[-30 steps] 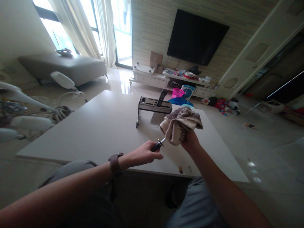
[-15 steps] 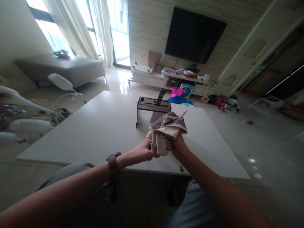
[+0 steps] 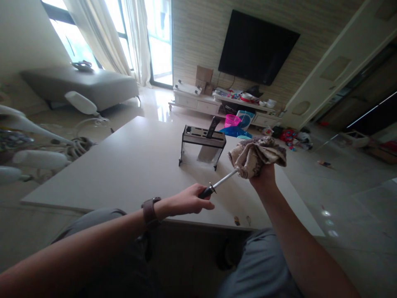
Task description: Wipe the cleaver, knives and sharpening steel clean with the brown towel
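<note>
- Rod: held over the table, between the hands; long axis runs from 8 o'clock to 2 o'clock.
- Left hand: closed around the rod's black end; nearer to the rod's bare length.
- Right hand: at 2 o'clock from the left hand; gripping the cloth. The rod's far end enters the cloth; its tip is hidden.
- Rack: upright on the table, 12 o'clock from the left hand; one black handle protrudes from its top.
- Room: from the table, screen at 1 o'clock, bench between 10 and 11 o'clock.
</note>
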Demonstrator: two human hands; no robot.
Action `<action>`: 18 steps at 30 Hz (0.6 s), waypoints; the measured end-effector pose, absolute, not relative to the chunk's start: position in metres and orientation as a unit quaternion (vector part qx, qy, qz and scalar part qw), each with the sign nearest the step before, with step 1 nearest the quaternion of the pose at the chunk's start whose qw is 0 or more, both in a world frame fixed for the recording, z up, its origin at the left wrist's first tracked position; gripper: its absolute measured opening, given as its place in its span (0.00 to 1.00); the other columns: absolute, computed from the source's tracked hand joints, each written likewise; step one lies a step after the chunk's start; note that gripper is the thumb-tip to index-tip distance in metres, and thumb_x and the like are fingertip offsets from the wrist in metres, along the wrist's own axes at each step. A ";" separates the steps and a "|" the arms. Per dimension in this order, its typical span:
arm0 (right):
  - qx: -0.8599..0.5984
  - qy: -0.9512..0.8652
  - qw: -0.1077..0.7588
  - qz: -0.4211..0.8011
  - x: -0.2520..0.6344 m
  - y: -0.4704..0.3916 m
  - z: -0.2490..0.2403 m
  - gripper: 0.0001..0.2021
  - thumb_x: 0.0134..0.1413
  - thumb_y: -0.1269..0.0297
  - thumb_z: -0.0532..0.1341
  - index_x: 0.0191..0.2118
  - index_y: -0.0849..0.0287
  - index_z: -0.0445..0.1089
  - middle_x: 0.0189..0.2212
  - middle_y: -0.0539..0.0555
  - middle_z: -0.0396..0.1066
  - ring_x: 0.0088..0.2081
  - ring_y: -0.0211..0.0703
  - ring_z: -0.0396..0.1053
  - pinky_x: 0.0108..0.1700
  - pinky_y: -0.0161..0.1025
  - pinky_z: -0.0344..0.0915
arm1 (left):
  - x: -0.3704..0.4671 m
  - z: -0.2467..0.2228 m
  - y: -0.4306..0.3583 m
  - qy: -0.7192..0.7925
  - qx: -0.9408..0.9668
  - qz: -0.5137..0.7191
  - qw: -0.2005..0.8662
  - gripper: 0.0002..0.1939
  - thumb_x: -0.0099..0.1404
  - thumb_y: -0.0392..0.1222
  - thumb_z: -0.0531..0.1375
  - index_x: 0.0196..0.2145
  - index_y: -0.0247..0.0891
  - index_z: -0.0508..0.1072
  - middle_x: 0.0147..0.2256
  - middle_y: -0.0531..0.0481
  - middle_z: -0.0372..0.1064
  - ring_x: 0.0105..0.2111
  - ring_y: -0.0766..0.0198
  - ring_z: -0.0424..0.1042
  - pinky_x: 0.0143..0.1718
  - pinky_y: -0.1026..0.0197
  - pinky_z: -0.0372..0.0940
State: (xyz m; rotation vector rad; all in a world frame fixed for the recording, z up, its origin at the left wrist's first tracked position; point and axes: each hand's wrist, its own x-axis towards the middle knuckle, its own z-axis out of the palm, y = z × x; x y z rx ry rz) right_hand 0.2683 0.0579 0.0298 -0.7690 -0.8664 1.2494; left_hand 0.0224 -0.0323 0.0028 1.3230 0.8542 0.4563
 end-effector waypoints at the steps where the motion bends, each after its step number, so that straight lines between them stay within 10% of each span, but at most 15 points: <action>1: -0.338 -0.375 0.661 0.554 0.269 0.058 0.028 0.15 0.52 0.49 0.65 0.44 0.47 0.76 0.44 0.49 0.81 0.57 0.53 0.73 0.57 0.58 0.72 | 0.022 0.003 -0.033 0.382 0.587 0.203 0.684 0.17 0.57 0.46 0.67 0.27 0.40 0.62 0.20 0.61 0.55 0.20 0.71 0.55 0.21 0.66 0.52; 18: -0.373 -0.374 0.561 0.638 0.190 -0.002 -0.022 0.17 0.39 0.60 0.74 0.38 0.55 0.75 0.37 0.52 0.81 0.39 0.49 0.75 0.45 0.44 0.73 | 0.027 -0.009 -0.029 0.444 0.563 0.251 0.650 0.15 0.49 0.43 0.64 0.34 0.38 0.67 0.16 0.62 0.59 0.16 0.71 0.56 0.16 0.69 0.52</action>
